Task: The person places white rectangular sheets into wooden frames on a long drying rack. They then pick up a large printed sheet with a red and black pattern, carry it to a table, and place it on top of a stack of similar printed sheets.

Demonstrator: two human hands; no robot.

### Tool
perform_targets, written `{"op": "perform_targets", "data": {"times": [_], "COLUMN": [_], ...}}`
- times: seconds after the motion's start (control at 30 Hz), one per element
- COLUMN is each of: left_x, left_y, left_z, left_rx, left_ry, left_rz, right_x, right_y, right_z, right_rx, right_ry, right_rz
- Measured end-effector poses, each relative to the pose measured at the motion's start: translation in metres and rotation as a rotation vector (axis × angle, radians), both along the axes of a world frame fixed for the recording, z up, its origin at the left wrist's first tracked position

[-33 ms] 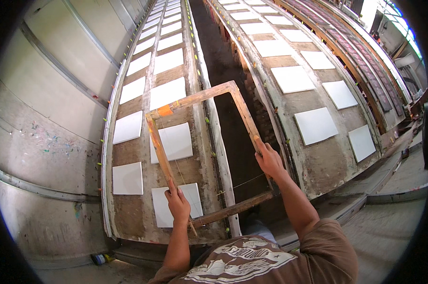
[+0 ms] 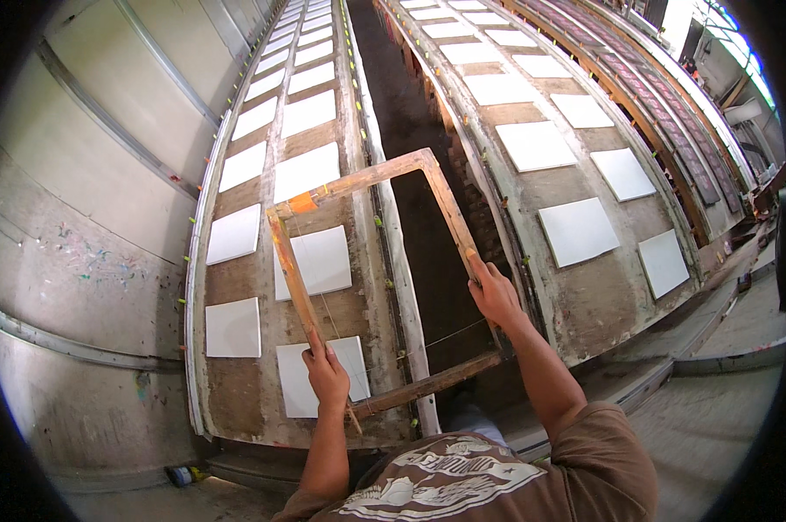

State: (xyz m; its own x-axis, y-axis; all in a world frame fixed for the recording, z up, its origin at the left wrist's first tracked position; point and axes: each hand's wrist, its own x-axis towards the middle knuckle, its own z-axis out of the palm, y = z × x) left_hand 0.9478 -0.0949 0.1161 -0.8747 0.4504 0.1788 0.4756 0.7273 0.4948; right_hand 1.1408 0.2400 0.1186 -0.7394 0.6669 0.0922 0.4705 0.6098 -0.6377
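White square tiles [image 2: 234, 234] already line both long weathered wooden beds [image 2: 602, 296]. You hold the rectangular wooden frame [image 2: 368, 177] above the left bed's near end, left hand [image 2: 327, 376] and right hand [image 2: 495, 292] clenched on its side rails.

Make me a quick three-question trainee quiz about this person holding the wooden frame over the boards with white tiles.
1. True or false: both hands grip the wooden frame.
2. Which hand is nearer the frame's orange-wrapped corner? A) left hand B) right hand
3. Fill in: the white tiles lie on long ____ boards that run away from the person.

Key
1. True. The left hand holds the left rail and the right hand holds the right rail.
2. A. The orange corner is at the top of the left rail.
3. Wooden. Two boards lie either side of a dark gap.
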Motion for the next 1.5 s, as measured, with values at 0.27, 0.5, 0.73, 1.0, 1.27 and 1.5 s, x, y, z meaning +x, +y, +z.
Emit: {"op": "perform_targets", "data": {"times": [0.27, 0.5, 0.73, 1.0, 1.27, 1.5], "left_x": [0.043, 0.053, 0.048, 0.077, 0.103, 0.079], "left_y": [0.015, 0.005, -0.005, 0.012, 0.041, 0.061], "left_z": [0.004, -0.005, -0.012, 0.002, -0.005, 0.005], "left_rx": [0.013, 0.051, 0.043, 0.031, 0.054, 0.035], "left_ry": [-0.024, -0.018, -0.061, -0.049, -0.055, -0.016], "left_rz": [0.056, 0.071, 0.167, 0.369, 0.417, 0.237], "right_x": [0.031, 0.032, 0.008, -0.029, -0.036, 0.0], "right_y": [0.017, 0.017, 0.016, 0.049, 0.089, 0.093], "right_z": [0.003, -0.004, 0.006, 0.006, 0.008, -0.005], "right_rx": [0.021, 0.099, 0.121, 0.028, 0.01, -0.003], "right_ry": [-0.011, 0.04, 0.034, 0.027, 0.011, 0.035], "right_rz": [0.017, 0.074, 0.149, 0.281, 0.371, 0.213]}}
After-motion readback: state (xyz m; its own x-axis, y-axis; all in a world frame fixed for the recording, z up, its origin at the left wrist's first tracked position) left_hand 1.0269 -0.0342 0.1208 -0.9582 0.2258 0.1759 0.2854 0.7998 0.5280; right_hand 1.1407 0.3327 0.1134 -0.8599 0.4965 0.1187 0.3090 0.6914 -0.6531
